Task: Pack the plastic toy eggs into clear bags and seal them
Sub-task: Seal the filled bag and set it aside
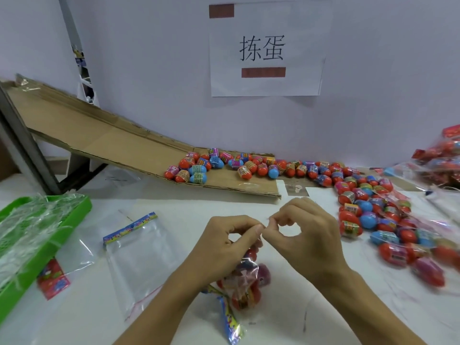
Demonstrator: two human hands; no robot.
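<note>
One view only, from the camera on my head; it looks forward and down over the white table (pixel 174 210), close above my two hands at lower centre; it faces the wall (pixel 149 70) ahead, sign (pixel 266 49) up top; wide-angle, edges bending.

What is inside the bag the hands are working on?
The bag holds toy eggs, red and purplish ones showing through the plastic. The left hand covers its upper part, so their number cannot be told.

Both hands, left (pixel 224 241) and right (pixel 302 230), meet with fingers pinched.
</note>
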